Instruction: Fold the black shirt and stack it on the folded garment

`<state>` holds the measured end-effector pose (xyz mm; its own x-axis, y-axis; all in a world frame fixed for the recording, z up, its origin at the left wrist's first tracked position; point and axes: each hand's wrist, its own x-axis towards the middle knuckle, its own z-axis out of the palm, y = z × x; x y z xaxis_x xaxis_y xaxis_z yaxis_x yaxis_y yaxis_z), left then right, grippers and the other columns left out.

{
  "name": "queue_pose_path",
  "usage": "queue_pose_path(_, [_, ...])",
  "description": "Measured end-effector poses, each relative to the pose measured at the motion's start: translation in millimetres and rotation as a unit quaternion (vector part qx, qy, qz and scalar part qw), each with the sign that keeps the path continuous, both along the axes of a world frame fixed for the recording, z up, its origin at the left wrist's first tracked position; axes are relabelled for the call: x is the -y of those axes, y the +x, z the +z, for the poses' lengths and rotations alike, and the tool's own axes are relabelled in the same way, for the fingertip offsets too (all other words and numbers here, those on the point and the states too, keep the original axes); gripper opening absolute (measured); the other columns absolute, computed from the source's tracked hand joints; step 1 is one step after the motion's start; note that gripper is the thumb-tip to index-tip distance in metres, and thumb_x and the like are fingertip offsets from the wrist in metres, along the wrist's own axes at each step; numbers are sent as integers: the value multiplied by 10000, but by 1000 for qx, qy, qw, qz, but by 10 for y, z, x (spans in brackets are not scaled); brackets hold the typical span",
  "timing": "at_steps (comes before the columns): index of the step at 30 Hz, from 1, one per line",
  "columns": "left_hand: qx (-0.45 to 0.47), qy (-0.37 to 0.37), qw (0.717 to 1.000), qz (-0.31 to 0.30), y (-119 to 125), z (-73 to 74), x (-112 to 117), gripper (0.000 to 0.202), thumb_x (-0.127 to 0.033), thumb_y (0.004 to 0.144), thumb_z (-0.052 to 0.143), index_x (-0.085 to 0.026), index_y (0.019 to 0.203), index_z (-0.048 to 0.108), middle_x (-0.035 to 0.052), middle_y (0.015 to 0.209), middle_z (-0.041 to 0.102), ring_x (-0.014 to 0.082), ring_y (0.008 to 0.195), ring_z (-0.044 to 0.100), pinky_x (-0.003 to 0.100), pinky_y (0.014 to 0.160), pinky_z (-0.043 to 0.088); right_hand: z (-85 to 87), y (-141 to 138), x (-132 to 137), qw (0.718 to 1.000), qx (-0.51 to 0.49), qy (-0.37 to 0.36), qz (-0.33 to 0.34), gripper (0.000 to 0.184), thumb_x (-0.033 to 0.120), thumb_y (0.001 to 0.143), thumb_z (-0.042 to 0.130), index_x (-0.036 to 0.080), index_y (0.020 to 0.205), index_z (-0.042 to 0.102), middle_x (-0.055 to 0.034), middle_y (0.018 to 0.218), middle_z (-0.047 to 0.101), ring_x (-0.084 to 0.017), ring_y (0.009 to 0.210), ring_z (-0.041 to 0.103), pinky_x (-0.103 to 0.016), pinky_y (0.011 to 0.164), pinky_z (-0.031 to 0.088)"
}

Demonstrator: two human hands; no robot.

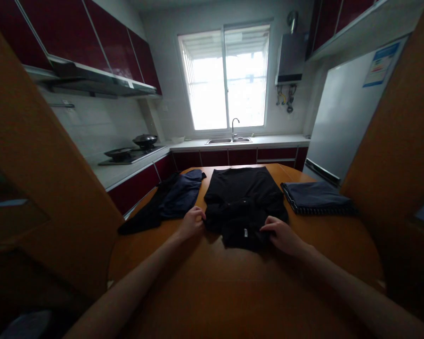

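A black garment (242,197) lies spread on the round wooden table (233,287), its near end bunched up with a small white tag showing. My left hand (191,223) grips the garment's left near edge with curled fingers. My right hand (282,234) pinches the bunched fabric at the right near side.
A dark blue garment (178,195) lies loose over a black one at the table's left. A folded dark blue piece (316,197) sits at the right. Behind are the kitchen counter with a stove (130,153), a sink (229,140), and a fridge (342,117) at right.
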<state>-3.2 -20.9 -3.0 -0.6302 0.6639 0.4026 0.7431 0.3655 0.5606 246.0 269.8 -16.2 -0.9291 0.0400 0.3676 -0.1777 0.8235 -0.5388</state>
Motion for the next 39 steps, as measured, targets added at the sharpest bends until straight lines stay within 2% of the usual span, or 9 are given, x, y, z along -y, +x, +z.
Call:
queue_pose_path(5, [21,-75,996,-45,228,-66,424,209,-60,637,501,-214,688,632,23,850,594,182,839,621,302,807,508,61,482,238,999,31,7,17,540,-55,633,471,226,987,767,-59,992,632,-188,947,614,-290,859,481])
queue_pose_path(10, [55,-143,987,-50,236,19,608,238,-99,713,491,-227,750,687,34,892,649,193,866,646,300,818,507,176,717,187,982,136,-20,127,455,12,726,501,256,1016,753,-30,944,682,-169,858,650,-253,750,485])
queue_pose_path(14, [36,-105,993,30,257,122,176,246,-308,877,526,-200,1034,682,75,962,669,216,875,654,316,814,517,186,292,-7,996,76,-23,-50,307,110,831,502,201,1010,735,-49,958,703,-184,873,659,-288,812,489])
queue_pose_path(19, [-48,-172,978,107,437,45,-505,673,-593,854,596,-162,1368,538,185,1250,588,336,1169,564,392,957,451,97,-359,-46,947,113,97,-283,419,370,903,606,185,1279,616,-153,1202,619,-264,1073,621,-334,865,479])
queue_pose_path(22, [-75,-229,961,136,510,-40,-648,807,-623,813,632,-182,1463,446,208,1313,548,385,1205,527,426,954,442,36,-485,2,924,151,154,-317,479,451,918,586,206,1329,563,-164,1226,595,-296,1100,609,-343,819,488])
queue_pose_path(25, [-93,-237,958,132,476,-61,-645,652,-464,875,609,-200,1454,466,189,1287,579,353,1176,560,399,937,458,-6,-488,17,923,154,181,-301,486,449,941,544,203,1360,525,-163,1213,604,-295,1063,635,-335,783,493])
queue_pose_path(29, [-79,-196,968,138,297,67,-536,517,-231,928,487,-214,1445,470,145,1273,638,281,1118,635,342,900,489,-16,-484,-19,927,155,184,-289,468,290,954,499,189,1410,481,-176,1189,648,-300,1000,681,-355,774,502])
queue_pose_path(35, [-41,-232,936,263,-104,370,40,589,-295,886,539,-230,1464,443,148,1129,721,310,991,706,350,791,521,161,-350,-301,925,112,116,-345,512,254,899,501,264,1410,525,-126,1115,727,-298,959,708,-372,801,510])
queue_pose_path(39, [-6,-282,915,289,-352,408,440,616,-281,797,628,-210,1399,518,166,1165,713,325,1020,698,354,802,527,247,-72,-705,909,73,51,-407,511,272,849,529,250,1356,593,-125,1127,733,-296,993,699,-369,837,516])
